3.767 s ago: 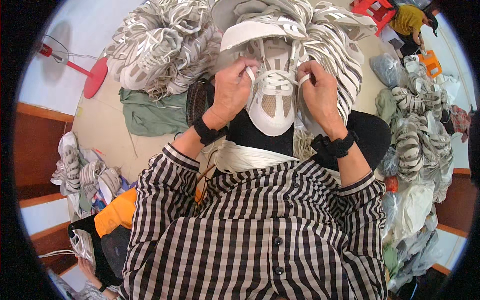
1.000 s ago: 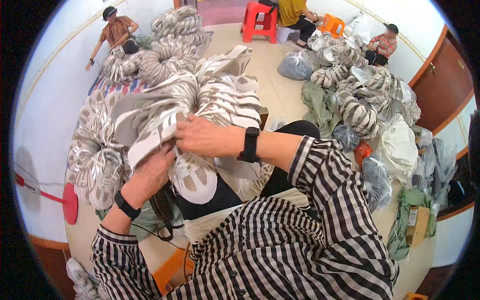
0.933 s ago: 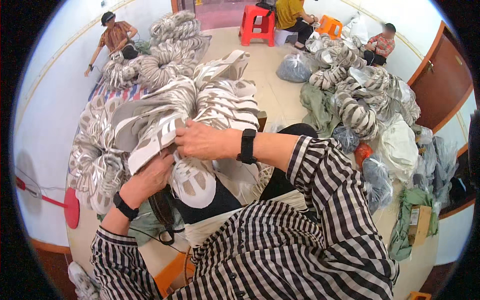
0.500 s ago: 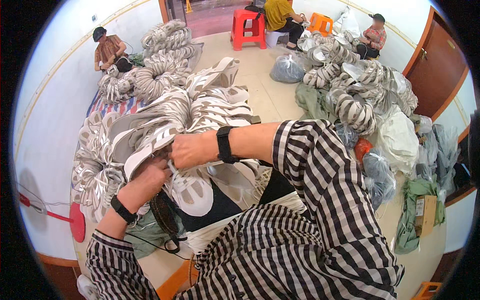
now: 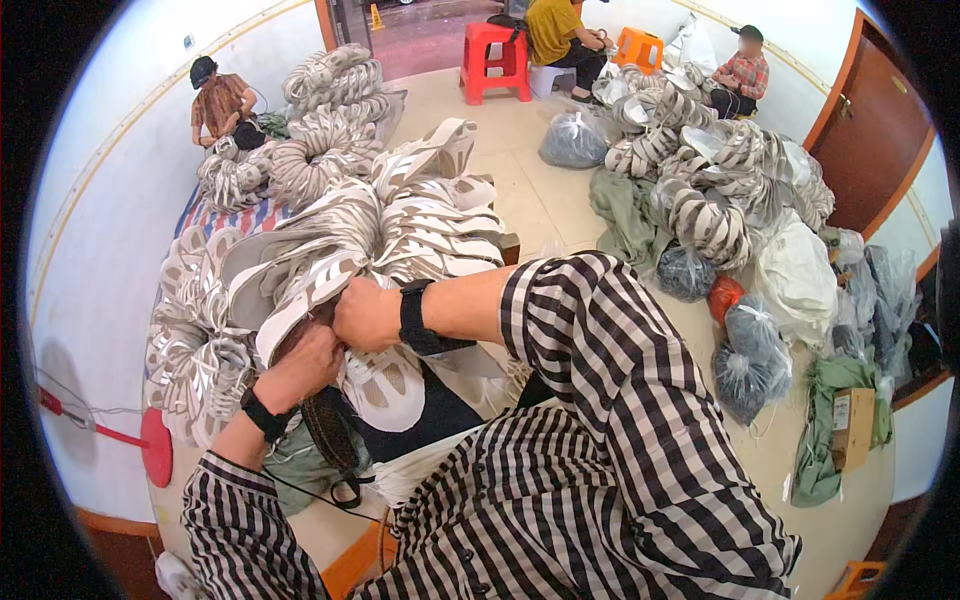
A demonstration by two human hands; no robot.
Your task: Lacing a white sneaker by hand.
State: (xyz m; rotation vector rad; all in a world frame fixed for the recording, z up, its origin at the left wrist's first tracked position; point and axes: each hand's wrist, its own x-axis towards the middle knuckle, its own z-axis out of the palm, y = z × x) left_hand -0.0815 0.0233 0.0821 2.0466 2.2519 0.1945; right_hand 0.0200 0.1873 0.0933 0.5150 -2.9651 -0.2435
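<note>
My left hand (image 5: 303, 362) and my right hand (image 5: 368, 314) meet at the near end of a big stack of white and beige shoe uppers (image 5: 330, 230). Both are closed, fingers bent inward and knuckles almost touching. Whatever they grip is hidden under the pale edge of the nearest stacked upper. Just below them, a white and tan mesh shoe upper (image 5: 388, 395) lies toe toward me on a dark cloth (image 5: 440, 410). A black band (image 5: 265, 415) circles my left wrist, and a black watch (image 5: 418, 318) my right.
More bundled uppers (image 5: 195, 360) lie to the left. Ringed bundles (image 5: 705, 220), tied plastic bags (image 5: 755, 365) and a white sack (image 5: 797, 272) fill the right side. Seated people (image 5: 222, 105) work farther off. A red stool (image 5: 495, 65) stands at the back; a cardboard box (image 5: 853, 428) sits lower right.
My right hand and forearm have shifted slightly left and downward. My left hand has turned a little and moved slightly right, its knuckles showing more. Both stay closed at the uppers.
</note>
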